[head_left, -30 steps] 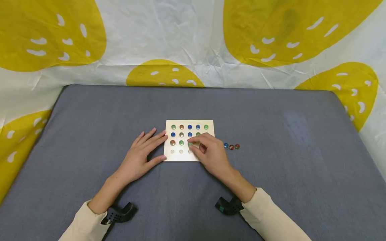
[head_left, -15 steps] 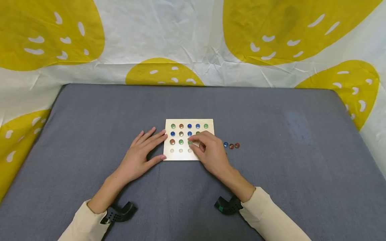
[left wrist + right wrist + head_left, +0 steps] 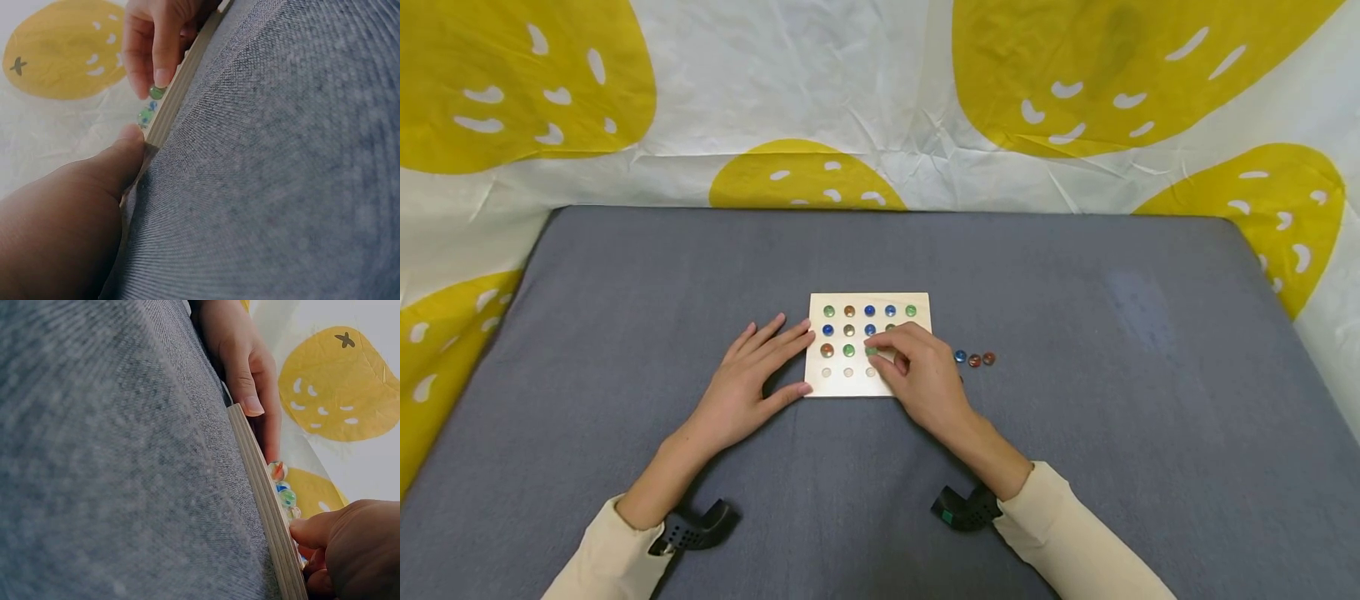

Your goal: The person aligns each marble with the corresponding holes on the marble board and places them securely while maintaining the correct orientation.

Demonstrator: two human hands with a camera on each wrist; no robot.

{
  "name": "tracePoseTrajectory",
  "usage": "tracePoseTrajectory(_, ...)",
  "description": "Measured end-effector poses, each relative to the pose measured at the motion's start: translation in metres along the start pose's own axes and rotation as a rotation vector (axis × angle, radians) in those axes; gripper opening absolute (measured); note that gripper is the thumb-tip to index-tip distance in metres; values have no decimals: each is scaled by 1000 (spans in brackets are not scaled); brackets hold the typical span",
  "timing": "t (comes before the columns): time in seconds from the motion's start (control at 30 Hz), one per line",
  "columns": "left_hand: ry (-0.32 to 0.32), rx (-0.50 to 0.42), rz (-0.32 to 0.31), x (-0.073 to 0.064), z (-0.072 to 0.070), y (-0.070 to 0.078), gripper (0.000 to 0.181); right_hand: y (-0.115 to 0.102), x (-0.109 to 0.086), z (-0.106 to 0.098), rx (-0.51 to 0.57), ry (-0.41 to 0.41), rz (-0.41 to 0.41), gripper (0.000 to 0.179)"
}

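Note:
A pale wooden board [image 3: 859, 389] with rows of round hollows lies on the grey cloth. Green, blue and reddish-brown marbles sit in its back rows; three bare hollows show in the front row. My left hand [image 3: 741, 387] lies spread at the board's left side, fingertips and thumb touching its edge. Over the third row, my right hand [image 3: 928, 375] pinches a green marble [image 3: 157, 92] between thumb and index finger, at a hollow. Whether the marble is fully seated I cannot tell. The right hand hides the board's right part.
To the right of the board lie a blue marble [image 3: 960, 357] and two reddish marbles [image 3: 975, 361]; another dark one is partly hidden by the right hand. Grey cloth [image 3: 1112, 417] covers the table. A white and yellow curtain [image 3: 820, 100] hangs behind its far edge.
The head view has tilted slightly, so everything sits a little higher in it. Both hands keep their places at the board, and the right still pinches the green marble.

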State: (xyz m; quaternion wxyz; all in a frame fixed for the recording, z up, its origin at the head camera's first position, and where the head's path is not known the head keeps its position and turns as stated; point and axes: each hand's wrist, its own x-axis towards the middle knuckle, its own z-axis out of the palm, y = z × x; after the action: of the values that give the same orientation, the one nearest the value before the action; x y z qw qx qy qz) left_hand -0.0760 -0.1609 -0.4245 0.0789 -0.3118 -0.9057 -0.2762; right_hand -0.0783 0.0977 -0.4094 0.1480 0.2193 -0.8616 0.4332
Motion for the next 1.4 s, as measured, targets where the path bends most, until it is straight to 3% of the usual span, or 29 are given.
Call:
tracePoseTrajectory(0.4,7,6,-10,-2,-1,1,65,-4,1,-3,29,12,2,17)
tracePoseTrajectory(0.7,1,-6,-10,-3,0,2,66,-11,4,-39,58,-7,25,15)
tracePoseTrajectory(1.13,3,-6,-6,-3,-1,0,65,5,-3,-80,-12,31,91,13)
tracePoseTrajectory(1.4,2,-7,0,-1,-2,1,65,18,-12,-99,0,59,139,14)
